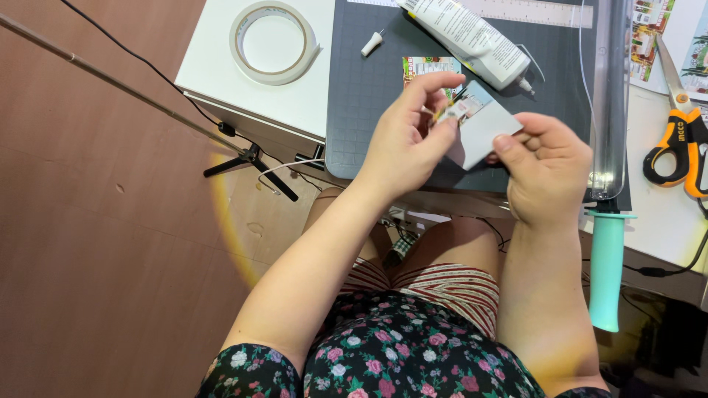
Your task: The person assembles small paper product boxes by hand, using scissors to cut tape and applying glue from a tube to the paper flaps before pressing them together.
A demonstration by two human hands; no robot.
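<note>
Grey card [483, 129] | pinched by both hands | white glue tube [468, 37] behind

I see both hands over the near edge of the cutting mat [369, 110]: left hand [405, 136] and right hand [546, 169] pinch one small card [483, 121] between them. Behind the card, a glue tube [468, 37] lies on the mat, its cap [371, 44] to the left. Tape roll [273, 40] sits further left on the surface [214, 74]. Scissors [682, 133] lie far right. Ruler [531, 11] runs along the mat's far edge.
</note>
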